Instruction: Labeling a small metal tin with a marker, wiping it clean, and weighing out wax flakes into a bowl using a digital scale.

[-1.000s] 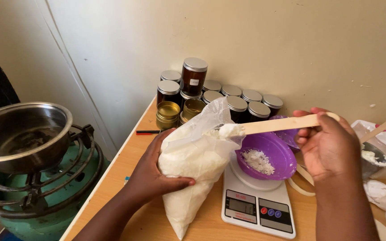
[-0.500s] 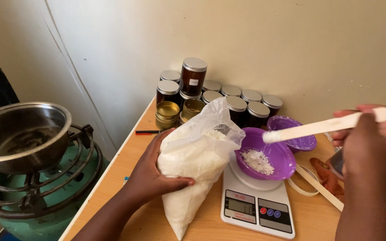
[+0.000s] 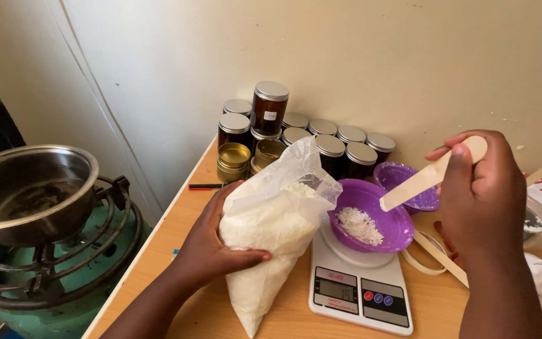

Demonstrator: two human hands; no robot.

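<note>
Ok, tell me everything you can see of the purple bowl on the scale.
The purple bowl looks like thin plastic, round and shallow. It sits upright on the round platform of the white digital scale, beside the plastic bag. A small heap of white flakes lies inside. The wooden spatula in the right hand hangs over its rim.

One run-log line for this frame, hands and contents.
left hand: grips bag of white flakes | right hand: holds wooden spatula over purple bowl | bowl: flakes inside, on scale
</note>
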